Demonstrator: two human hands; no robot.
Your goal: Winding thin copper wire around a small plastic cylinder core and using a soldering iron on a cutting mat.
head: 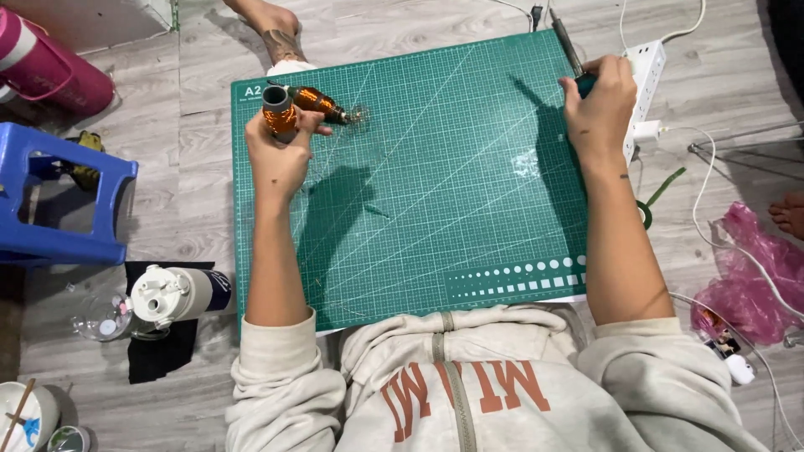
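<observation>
Hands are working over a green cutting mat point(435, 192) lying on the wooden floor point(193, 151). The left hand point(280, 155) is gripping an orange copper-wire coil point(280, 117) on a grey core, above the mat's far left corner; a second coil piece point(322, 103) is lying just beside it. The right hand point(599, 105) is clenching the teal handle of a soldering iron point(572, 52) at the mat's far right edge, next to a white power strip point(645, 79). Left of the mat, a white bottle point(180, 293) is lying on its side, lid shut, contents hidden. A bowl point(29, 414) at the bottom left is holding a stick.
</observation>
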